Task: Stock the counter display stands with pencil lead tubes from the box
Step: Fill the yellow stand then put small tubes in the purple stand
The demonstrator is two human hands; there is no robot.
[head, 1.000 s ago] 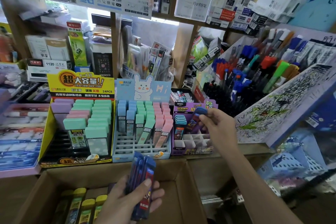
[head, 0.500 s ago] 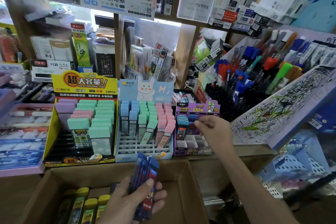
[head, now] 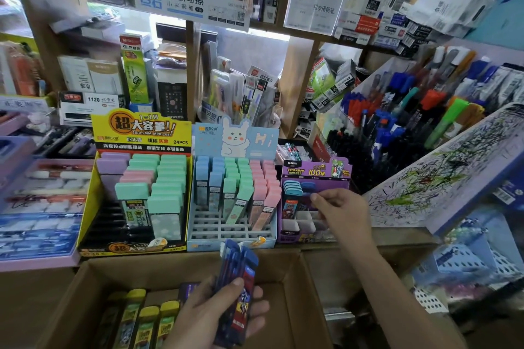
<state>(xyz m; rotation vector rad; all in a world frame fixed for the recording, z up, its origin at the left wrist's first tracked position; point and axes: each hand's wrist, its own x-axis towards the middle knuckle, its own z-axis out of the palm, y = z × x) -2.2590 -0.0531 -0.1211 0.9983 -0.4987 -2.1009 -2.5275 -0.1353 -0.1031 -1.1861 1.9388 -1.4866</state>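
Note:
My left hand (head: 218,320) grips a bundle of dark blue pencil lead tubes (head: 239,278) upright over the open cardboard box (head: 286,278). My right hand (head: 344,214) reaches into the purple display stand (head: 316,171) on the counter. Its thumb and forefinger pinch the top of a blue-capped lead tube (head: 307,187) that stands in a slot beside a row of teal-capped tubes (head: 292,188). The stand's front slots (head: 296,225) are white and bare. In the box lie several yellow-capped tubes (head: 141,320).
A yellow stand (head: 141,133) with mint, pink and purple tubes and a light blue rabbit stand (head: 235,139) with pastel tubes sit left of the purple one. Pens and markers (head: 397,122) fill a tilted rack at right. Shelves of stationery rise behind.
My right hand has come down and left with the blue-capped tube, which now stands in the purple stand's slot. My left hand keeps its bundle over the box.

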